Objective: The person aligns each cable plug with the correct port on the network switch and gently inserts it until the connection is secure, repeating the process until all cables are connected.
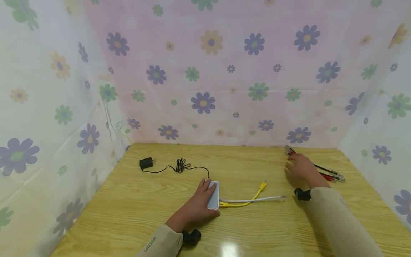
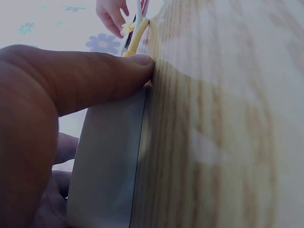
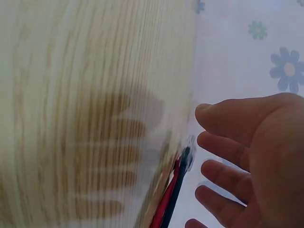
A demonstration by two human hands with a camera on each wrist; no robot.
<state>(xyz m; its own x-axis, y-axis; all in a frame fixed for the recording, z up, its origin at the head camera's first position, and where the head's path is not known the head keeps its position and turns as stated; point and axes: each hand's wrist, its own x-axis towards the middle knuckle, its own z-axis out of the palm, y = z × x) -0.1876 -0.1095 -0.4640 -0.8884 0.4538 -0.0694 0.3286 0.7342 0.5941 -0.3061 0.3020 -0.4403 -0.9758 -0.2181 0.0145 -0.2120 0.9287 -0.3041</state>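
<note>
My left hand [image 1: 199, 204] holds a small white network switch [image 1: 213, 195] on the table, thumb along its near side and fingers over its top and far end. In the left wrist view the thumb [image 2: 104, 76] lies across the side of the switch [image 2: 111, 156]. A yellow network cable [image 1: 241, 205] and a white network cable [image 1: 253, 200] run out of its right side. My right hand [image 1: 302, 167] hovers over a bunch of black and red network cables [image 1: 326, 175], fingers spread and holding nothing. Clear plugs [image 3: 189, 152] show beside its fingertips in the right wrist view.
A black power adapter [image 1: 146, 163] lies at the back left of the wooden table [image 1: 128, 214]. Its thin coiled cord [image 1: 181, 165] leads to the switch's far end. Flower-patterned cloth [image 1: 205, 78] hangs behind the table and on both sides.
</note>
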